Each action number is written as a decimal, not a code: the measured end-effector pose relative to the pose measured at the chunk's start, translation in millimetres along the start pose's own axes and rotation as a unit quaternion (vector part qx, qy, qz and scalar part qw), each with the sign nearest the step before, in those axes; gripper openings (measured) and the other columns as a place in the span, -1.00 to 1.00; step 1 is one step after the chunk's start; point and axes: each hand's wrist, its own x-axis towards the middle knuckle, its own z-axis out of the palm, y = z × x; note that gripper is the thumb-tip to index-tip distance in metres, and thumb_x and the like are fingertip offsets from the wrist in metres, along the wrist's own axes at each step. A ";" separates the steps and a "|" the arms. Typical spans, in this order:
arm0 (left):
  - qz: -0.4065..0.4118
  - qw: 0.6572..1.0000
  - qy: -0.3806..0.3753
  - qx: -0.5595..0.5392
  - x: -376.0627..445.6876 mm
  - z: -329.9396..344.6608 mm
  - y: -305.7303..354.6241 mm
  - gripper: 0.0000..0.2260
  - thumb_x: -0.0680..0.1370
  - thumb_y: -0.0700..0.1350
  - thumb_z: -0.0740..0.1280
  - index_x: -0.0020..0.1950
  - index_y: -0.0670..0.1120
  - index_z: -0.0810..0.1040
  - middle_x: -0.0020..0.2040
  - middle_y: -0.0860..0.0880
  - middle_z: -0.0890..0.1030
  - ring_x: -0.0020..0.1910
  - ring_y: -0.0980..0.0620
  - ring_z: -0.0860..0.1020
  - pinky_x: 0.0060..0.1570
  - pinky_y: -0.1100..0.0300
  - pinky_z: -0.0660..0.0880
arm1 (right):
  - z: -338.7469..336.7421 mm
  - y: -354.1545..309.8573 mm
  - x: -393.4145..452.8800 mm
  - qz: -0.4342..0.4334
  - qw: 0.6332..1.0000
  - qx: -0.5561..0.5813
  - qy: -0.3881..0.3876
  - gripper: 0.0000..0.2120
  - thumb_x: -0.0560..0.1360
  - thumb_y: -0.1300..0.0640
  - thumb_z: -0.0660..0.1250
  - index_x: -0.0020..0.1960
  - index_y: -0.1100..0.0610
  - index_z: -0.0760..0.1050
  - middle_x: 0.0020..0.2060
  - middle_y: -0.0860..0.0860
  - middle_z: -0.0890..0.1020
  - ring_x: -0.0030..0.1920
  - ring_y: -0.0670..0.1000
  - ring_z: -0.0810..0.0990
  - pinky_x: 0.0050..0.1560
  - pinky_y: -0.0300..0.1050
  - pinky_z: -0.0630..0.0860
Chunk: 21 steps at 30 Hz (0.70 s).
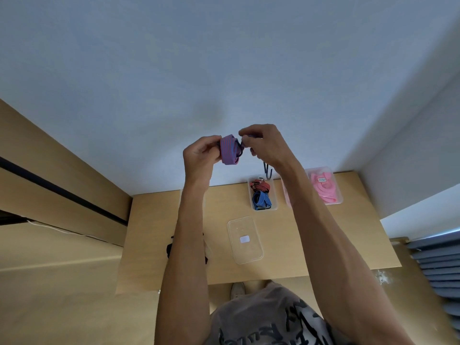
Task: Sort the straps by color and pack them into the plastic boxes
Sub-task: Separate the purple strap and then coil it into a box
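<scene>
Both hands are raised high above the wooden table (311, 245). My left hand (201, 153) grips a rolled purple strap with red and blue stripes (230, 151). My right hand (263, 143) pinches the dark end of that strap beside the roll, and a dark hook (267, 170) hangs below it. On the table a clear plastic box (273, 195) holds a red-black strap (260, 186) and a blue-black strap (261, 199). More dark straps (169, 249) lie mostly hidden behind my left forearm.
A clear lid (245, 240) lies flat mid-table. A second clear box (334, 192) with pink curved pieces stands at the table's far right, with another pink item (286, 195) partly hidden by my right arm. Walls close in behind and on the right.
</scene>
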 end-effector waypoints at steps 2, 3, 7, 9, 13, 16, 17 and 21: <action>-0.025 0.998 0.012 -0.061 0.0 -1.7 4.6 -0.78 0.51 -0.47 0.28 0.02 -0.25 0.63 -0.19 -0.04 0.69 -0.15 -0.04 0.64 -0.08 -0.01 0.63 | -0.4 6.6 -2.8 0.036 0.996 0.080 -0.020 -0.81 0.52 0.14 0.32 -0.02 0.13 0.70 -0.28 -0.03 0.64 -0.38 -0.09 0.47 -0.39 -0.26 0.39; -0.031 0.994 0.023 -0.098 1.3 -1.7 6.9 -0.79 0.51 -0.46 0.29 0.02 -0.23 0.62 -0.19 -0.04 0.69 -0.15 -0.04 0.64 -0.08 -0.01 0.63 | 1.0 10.6 -4.2 0.048 0.994 0.090 -0.037 -0.81 0.51 0.10 0.33 -0.07 0.10 0.71 -0.30 -0.02 0.64 -0.38 -0.07 0.45 -0.40 -0.22 0.35; -0.020 0.983 0.098 -0.155 10.6 1.4 12.0 -0.80 0.53 -0.42 0.32 0.11 -0.24 0.59 -0.15 -0.08 0.67 -0.17 0.02 0.64 -0.07 0.06 0.63 | 14.7 20.9 -13.2 0.060 0.987 0.079 -0.128 -0.84 0.46 0.21 0.40 -0.03 0.05 0.72 -0.37 -0.07 0.61 -0.39 -0.07 0.42 -0.39 -0.19 0.34; -0.013 0.980 0.137 -0.147 13.7 3.2 8.6 -0.78 0.54 -0.43 0.32 0.13 -0.26 0.60 -0.15 -0.08 0.68 -0.18 0.06 0.66 -0.11 0.14 0.62 | 19.4 15.9 -14.4 0.047 0.984 0.053 -0.164 -0.75 0.42 0.26 0.45 0.07 0.08 0.71 -0.33 -0.09 0.60 -0.38 -0.09 0.43 -0.38 -0.27 0.38; 0.042 0.981 0.187 0.019 13.2 2.8 -5.0 -0.76 0.52 -0.42 0.28 0.10 -0.25 0.65 -0.08 -0.11 0.70 -0.10 -0.02 0.65 -0.04 -0.01 0.63 | 21.1 -2.0 -12.4 -0.015 0.978 -0.062 -0.197 -0.64 0.36 0.32 0.44 0.12 0.08 0.69 -0.16 -0.02 0.64 -0.27 -0.09 0.50 -0.19 -0.29 0.41; 0.121 0.962 0.135 0.204 5.5 1.7 -11.9 -0.76 0.51 -0.36 0.31 0.08 -0.20 0.70 -0.03 -0.13 0.66 -0.07 -0.01 0.63 -0.01 0.07 0.61 | 16.3 -16.7 -13.2 -0.055 0.973 -0.108 -0.195 -0.61 0.32 0.37 0.38 0.07 0.05 0.69 -0.11 -0.08 0.67 -0.24 -0.19 0.54 -0.16 -0.30 0.44; 0.137 0.958 0.107 0.228 4.5 1.5 -12.2 -0.78 0.52 -0.34 0.34 0.07 -0.17 0.72 -0.05 -0.12 0.65 -0.09 0.00 0.63 -0.06 0.12 0.61 | 14.6 -21.5 -13.9 -0.068 0.971 -0.116 -0.198 -0.60 0.32 0.39 0.35 0.04 0.04 0.67 -0.13 -0.11 0.67 -0.24 -0.22 0.54 -0.20 -0.35 0.45; 0.157 0.945 0.014 0.288 9.9 -2.0 -9.3 -0.76 0.51 -0.31 0.33 0.05 -0.12 0.74 -0.07 -0.10 0.64 -0.09 0.03 0.62 -0.12 0.17 0.60 | 6.5 -28.1 -12.0 -0.101 0.973 -0.161 -0.128 -0.69 0.37 0.37 0.33 0.05 0.13 0.63 -0.16 -0.07 0.60 -0.27 -0.13 0.47 -0.37 -0.47 0.34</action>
